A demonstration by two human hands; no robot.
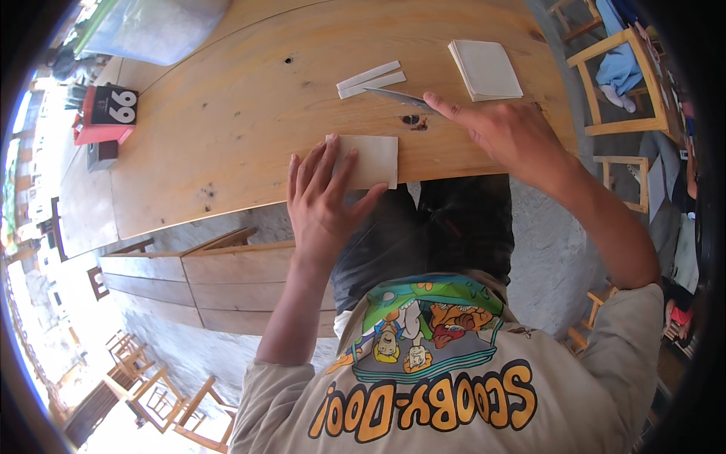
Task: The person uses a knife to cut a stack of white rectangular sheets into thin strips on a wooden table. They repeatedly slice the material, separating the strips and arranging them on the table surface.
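My left hand [321,178] lies spread on a small off-white square of paper [382,161] at the table's near edge, its fingers flat over the left part. A corner of the paper reaches the edge of the wood. My right hand [510,136] grips a knife [401,96], with the index finger stretched along it and the handle hidden in the palm. Its pale blade points left, raised over the table beside two narrow white paper strips [369,76]. Farther right sits a stack of off-white paper sheets [485,69].
The wooden table [249,113] has dark knots. At its far left stand a red and black holder [106,113] and a small dark box [102,156]; a clear plastic bag [155,30] lies behind. A wooden bench [227,276] is at my left. Chairs [628,83] and another person are at right.
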